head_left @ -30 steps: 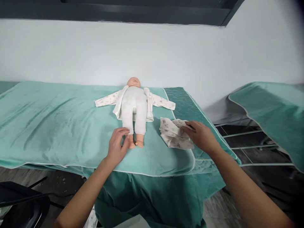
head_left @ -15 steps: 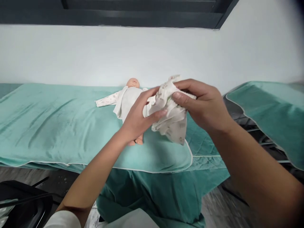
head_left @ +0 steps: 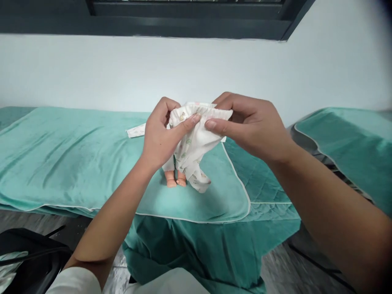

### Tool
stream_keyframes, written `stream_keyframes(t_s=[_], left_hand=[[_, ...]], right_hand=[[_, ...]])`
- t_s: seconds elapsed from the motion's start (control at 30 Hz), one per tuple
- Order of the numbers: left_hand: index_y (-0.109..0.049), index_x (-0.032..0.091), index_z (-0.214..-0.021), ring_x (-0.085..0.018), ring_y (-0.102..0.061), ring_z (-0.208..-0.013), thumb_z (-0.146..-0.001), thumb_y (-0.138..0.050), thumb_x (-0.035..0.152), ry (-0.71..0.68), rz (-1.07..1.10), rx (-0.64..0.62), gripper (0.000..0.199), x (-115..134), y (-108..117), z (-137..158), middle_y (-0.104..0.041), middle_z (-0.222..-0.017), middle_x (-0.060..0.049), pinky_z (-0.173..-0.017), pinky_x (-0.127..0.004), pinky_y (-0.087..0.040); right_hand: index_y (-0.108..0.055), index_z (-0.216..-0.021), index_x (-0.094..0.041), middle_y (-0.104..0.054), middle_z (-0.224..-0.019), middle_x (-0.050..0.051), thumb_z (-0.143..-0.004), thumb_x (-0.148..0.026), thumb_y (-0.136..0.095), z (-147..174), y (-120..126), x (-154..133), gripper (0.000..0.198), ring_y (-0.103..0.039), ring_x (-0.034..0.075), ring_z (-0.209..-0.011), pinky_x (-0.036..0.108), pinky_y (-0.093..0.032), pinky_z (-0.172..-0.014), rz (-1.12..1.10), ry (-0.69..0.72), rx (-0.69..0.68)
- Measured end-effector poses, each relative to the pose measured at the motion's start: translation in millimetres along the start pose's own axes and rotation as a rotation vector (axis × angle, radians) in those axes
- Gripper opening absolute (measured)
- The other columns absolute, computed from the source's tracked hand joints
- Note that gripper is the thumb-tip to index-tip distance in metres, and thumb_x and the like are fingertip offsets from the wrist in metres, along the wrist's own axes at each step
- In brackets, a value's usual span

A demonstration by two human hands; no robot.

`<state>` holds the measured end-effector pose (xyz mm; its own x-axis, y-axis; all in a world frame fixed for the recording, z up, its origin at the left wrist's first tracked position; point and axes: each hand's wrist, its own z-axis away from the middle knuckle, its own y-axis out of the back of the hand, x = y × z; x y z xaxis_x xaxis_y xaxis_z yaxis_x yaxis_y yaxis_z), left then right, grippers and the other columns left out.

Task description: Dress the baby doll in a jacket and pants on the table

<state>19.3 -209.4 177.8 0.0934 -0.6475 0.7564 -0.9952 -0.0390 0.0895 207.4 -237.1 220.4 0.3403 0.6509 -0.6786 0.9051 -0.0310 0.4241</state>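
Between both hands hangs a small pair of white printed baby pants (head_left: 196,143), held up by the waistband edge with one leg dangling. My left hand (head_left: 165,132) pinches the left side, thumb laid across the front. My right hand (head_left: 245,122) grips the right side between thumb and fingers. Behind the cloth a baby doll (head_left: 170,179) lies on its back on the green blanket; its feet show below. The doll's head and trunk are hidden by my hands and the cloth. A printed sleeve (head_left: 136,131) sticks out to the left.
The green blanket (head_left: 76,163) with a white edge covers a bed against a white wall (head_left: 92,69). At right is another green-covered surface (head_left: 352,143). A black chair (head_left: 33,253) stands at lower left. A dark window frame (head_left: 183,24) runs above.
The bunched cloth has been spread out and its waistband raised to the top. My left hand has moved up and left to grip its edge, and the cloth now covers the doll's head and trunk.
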Motion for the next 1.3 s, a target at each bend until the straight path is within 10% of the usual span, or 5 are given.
stream_keyframes(t_s=[0.3, 0.5, 0.73, 0.97, 1.3], left_hand=[[-0.047, 0.020, -0.072, -0.016, -0.068, -0.077, -0.083, -0.077, 0.042, -0.134, -0.053, -0.093, 0.038, 50, 25, -10, -0.041, -0.068, 0.004, -0.070, -0.030, -0.055], [-0.051, 0.017, -0.074, -0.027, -0.071, -0.099, -0.079, -0.078, 0.048, 0.111, 0.050, -0.128, 0.042, 20, 34, -19, -0.045, -0.076, 0.002, -0.079, -0.045, -0.059], [-0.054, 0.018, -0.084, -0.019, -0.069, -0.087, -0.082, -0.071, 0.062, 0.258, 0.139, -0.165, 0.047, -9, 25, -15, -0.055, -0.079, 0.000, -0.070, -0.033, -0.059], [-0.063, 0.017, -0.083, -0.011, -0.057, -0.056, -0.075, -0.080, 0.057, 0.555, 0.261, -0.668, 0.044, -22, 16, 2, -0.057, -0.067, 0.001, -0.047, -0.023, -0.044], [-0.066, 0.016, -0.099, -0.018, -0.068, -0.082, -0.082, -0.074, 0.048, 0.556, 0.514, -0.292, 0.037, -46, 3, 10, -0.071, -0.089, -0.004, -0.073, -0.026, -0.051]], right_hand=[[-0.053, -0.068, -0.020, -0.059, -0.089, -0.001, -0.089, -0.037, -0.073, -18, 0, -14, 0.033, -0.057, 0.012, -0.080, 0.030, -0.047, -0.072, -0.161, 0.079, 0.222], [-0.042, -0.066, -0.023, -0.040, -0.060, -0.006, -0.088, -0.051, -0.071, -14, -14, 26, 0.046, -0.041, 0.009, -0.053, 0.025, -0.037, -0.050, -0.313, -0.126, 0.208], [-0.040, -0.071, -0.025, -0.043, -0.066, -0.003, -0.089, -0.063, -0.064, -6, -29, 51, 0.049, -0.053, 0.016, -0.068, 0.030, -0.045, -0.060, -0.270, -0.211, 0.106], [-0.040, -0.073, -0.026, -0.040, -0.066, -0.003, -0.092, -0.064, -0.057, -11, -33, 64, 0.045, -0.051, 0.017, -0.066, 0.034, -0.048, -0.064, -0.387, -0.292, 0.218], [-0.076, -0.098, -0.017, -0.075, -0.095, 0.006, -0.078, -0.053, -0.079, 20, -32, 74, 0.041, -0.069, 0.021, -0.084, 0.030, -0.052, -0.072, -0.339, -0.537, -0.548]])
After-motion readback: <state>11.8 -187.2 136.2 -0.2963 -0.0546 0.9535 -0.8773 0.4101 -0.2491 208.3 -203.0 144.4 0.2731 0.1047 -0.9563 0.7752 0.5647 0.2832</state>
